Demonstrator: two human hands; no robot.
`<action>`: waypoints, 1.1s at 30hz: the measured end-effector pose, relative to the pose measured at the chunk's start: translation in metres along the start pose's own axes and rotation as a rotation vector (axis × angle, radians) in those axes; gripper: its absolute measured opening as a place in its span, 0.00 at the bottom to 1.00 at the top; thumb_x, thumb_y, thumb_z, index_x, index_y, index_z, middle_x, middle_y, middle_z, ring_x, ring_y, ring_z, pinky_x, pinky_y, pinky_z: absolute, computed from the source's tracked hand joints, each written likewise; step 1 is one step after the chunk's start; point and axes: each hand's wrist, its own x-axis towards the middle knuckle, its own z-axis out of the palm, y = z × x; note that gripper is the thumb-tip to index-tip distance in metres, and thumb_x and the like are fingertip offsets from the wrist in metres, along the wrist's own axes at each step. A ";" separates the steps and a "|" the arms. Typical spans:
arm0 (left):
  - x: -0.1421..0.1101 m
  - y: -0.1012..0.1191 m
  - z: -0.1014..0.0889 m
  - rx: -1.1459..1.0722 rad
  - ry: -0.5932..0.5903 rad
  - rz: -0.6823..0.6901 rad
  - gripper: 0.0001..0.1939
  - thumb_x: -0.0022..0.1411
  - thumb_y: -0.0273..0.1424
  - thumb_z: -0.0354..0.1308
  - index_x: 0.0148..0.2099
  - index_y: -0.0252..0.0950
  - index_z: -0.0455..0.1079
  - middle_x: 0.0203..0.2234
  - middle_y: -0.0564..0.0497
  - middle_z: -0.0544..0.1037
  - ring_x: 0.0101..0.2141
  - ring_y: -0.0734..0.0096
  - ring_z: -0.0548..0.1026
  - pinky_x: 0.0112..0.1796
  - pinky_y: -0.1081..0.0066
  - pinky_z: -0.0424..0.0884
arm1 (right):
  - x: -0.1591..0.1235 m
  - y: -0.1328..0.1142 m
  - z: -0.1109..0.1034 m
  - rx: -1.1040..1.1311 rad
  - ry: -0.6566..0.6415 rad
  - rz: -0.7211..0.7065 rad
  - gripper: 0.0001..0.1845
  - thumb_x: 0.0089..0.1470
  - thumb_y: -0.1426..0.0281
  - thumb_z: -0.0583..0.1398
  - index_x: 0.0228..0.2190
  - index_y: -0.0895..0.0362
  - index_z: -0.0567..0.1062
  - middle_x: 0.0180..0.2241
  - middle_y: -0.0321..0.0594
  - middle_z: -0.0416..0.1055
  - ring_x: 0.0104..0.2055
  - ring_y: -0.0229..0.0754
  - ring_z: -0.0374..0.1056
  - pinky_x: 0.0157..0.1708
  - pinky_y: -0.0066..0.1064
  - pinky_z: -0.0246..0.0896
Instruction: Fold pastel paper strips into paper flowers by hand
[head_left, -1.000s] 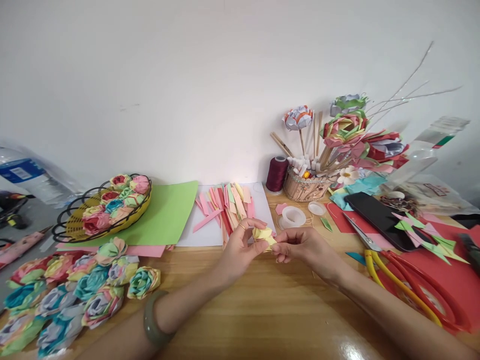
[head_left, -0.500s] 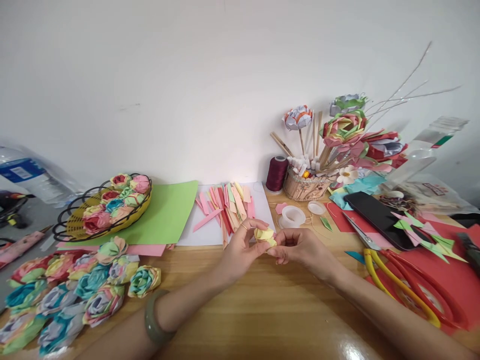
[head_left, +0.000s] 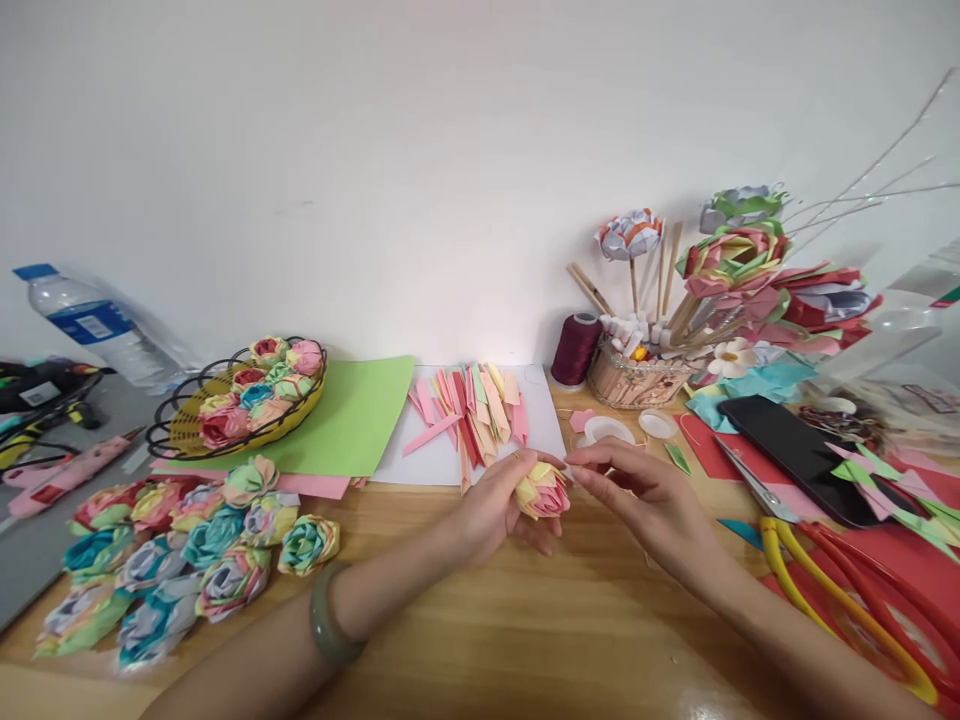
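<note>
A small paper flower [head_left: 543,491] with yellow and pink petals is held in my left hand [head_left: 491,508], its pink face turned towards me. The thumb and forefinger of my right hand [head_left: 646,500] are pinched together just right of the flower's upper edge; whatever is between them is too fine to name. Behind the hands, folded paper strips [head_left: 469,410] in pink, red, peach and green lie heaped on a white sheet [head_left: 390,462]. A shallow white round container [head_left: 609,428] is partly hidden behind my right hand, with a white lid [head_left: 658,425] beside it.
Several finished paper flowers [head_left: 214,537] lie at the left, near a yellow basket [head_left: 184,425] with more flowers. A spool of dark red thread [head_left: 576,352] stands by a woven pot [head_left: 637,380] of paper flowers. Scissors [head_left: 847,590] and a black phone [head_left: 802,455] lie right.
The flower has turned in my left hand, so pink petals show besides the yellow. My right hand has moved a little to the right, off the flower. The view has shifted slightly left.
</note>
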 end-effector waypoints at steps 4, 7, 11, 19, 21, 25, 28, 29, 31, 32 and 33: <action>0.000 -0.002 0.000 0.014 -0.049 -0.072 0.21 0.58 0.46 0.45 0.33 0.31 0.64 0.17 0.52 0.70 0.13 0.77 0.67 0.12 0.77 0.65 | -0.001 0.005 0.002 -0.077 -0.060 -0.172 0.12 0.55 0.67 0.54 0.40 0.51 0.75 0.32 0.40 0.70 0.35 0.42 0.65 0.36 0.34 0.60; 0.000 -0.004 0.000 0.047 -0.081 -0.140 0.24 0.59 0.47 0.40 0.34 0.31 0.64 0.17 0.51 0.72 0.09 0.78 0.65 0.10 0.78 0.61 | -0.003 0.009 0.004 -0.109 -0.105 -0.230 0.13 0.55 0.69 0.54 0.42 0.49 0.74 0.31 0.40 0.68 0.33 0.40 0.64 0.33 0.32 0.60; 0.000 -0.006 0.000 0.103 -0.063 -0.191 0.24 0.60 0.45 0.37 0.30 0.30 0.64 0.16 0.50 0.71 0.07 0.79 0.62 0.08 0.78 0.57 | -0.006 0.008 0.007 -0.152 -0.112 -0.288 0.13 0.55 0.69 0.54 0.40 0.49 0.75 0.29 0.39 0.67 0.31 0.39 0.64 0.29 0.31 0.60; 0.000 -0.002 0.001 0.195 -0.127 -0.224 0.17 0.59 0.38 0.41 0.34 0.31 0.65 0.18 0.52 0.71 0.09 0.80 0.62 0.09 0.79 0.57 | -0.001 -0.005 0.009 0.230 -0.199 0.227 0.12 0.45 0.60 0.61 0.22 0.56 0.72 0.23 0.36 0.67 0.24 0.36 0.62 0.24 0.29 0.58; -0.001 -0.001 0.001 0.207 -0.146 -0.232 0.16 0.59 0.37 0.42 0.35 0.31 0.66 0.19 0.52 0.72 0.09 0.80 0.62 0.10 0.78 0.57 | 0.001 -0.004 0.010 0.372 -0.244 0.369 0.14 0.42 0.59 0.62 0.22 0.57 0.70 0.21 0.34 0.67 0.22 0.35 0.61 0.23 0.28 0.57; -0.001 -0.001 -0.001 0.120 -0.188 -0.249 0.21 0.59 0.40 0.41 0.36 0.28 0.68 0.19 0.49 0.73 0.10 0.79 0.63 0.11 0.77 0.58 | 0.002 0.001 0.010 0.458 -0.155 0.444 0.15 0.41 0.58 0.63 0.22 0.59 0.71 0.17 0.32 0.62 0.19 0.31 0.55 0.19 0.25 0.49; 0.002 -0.003 -0.005 -0.004 -0.193 -0.272 0.24 0.60 0.42 0.39 0.38 0.28 0.68 0.21 0.47 0.75 0.11 0.78 0.65 0.12 0.77 0.58 | 0.002 -0.001 0.009 0.467 -0.081 0.403 0.15 0.41 0.58 0.63 0.22 0.58 0.70 0.18 0.31 0.62 0.19 0.31 0.54 0.19 0.25 0.49; 0.003 -0.004 -0.006 -0.034 -0.195 -0.279 0.25 0.60 0.43 0.38 0.39 0.29 0.68 0.21 0.47 0.75 0.11 0.77 0.66 0.12 0.77 0.58 | 0.002 -0.003 0.009 0.466 -0.082 0.387 0.15 0.41 0.58 0.63 0.23 0.58 0.70 0.18 0.31 0.62 0.19 0.31 0.56 0.20 0.25 0.50; 0.005 -0.005 -0.008 -0.070 -0.210 -0.291 0.26 0.60 0.44 0.38 0.39 0.29 0.67 0.22 0.47 0.75 0.11 0.77 0.66 0.12 0.77 0.58 | 0.002 -0.006 0.009 0.463 -0.135 0.362 0.16 0.41 0.57 0.63 0.23 0.57 0.69 0.20 0.32 0.65 0.20 0.32 0.58 0.22 0.27 0.53; 0.005 -0.005 -0.008 -0.083 -0.216 -0.292 0.26 0.60 0.45 0.37 0.40 0.29 0.67 0.21 0.47 0.75 0.11 0.76 0.66 0.12 0.77 0.58 | 0.002 -0.006 0.009 0.461 -0.170 0.356 0.17 0.40 0.56 0.63 0.24 0.57 0.68 0.21 0.33 0.65 0.20 0.33 0.59 0.22 0.27 0.54; 0.006 -0.005 -0.008 -0.097 -0.217 -0.287 0.27 0.60 0.46 0.37 0.40 0.29 0.67 0.21 0.48 0.74 0.12 0.76 0.67 0.12 0.77 0.59 | 0.002 -0.006 0.010 0.450 -0.193 0.354 0.18 0.40 0.56 0.63 0.25 0.58 0.68 0.21 0.33 0.65 0.20 0.33 0.58 0.22 0.27 0.54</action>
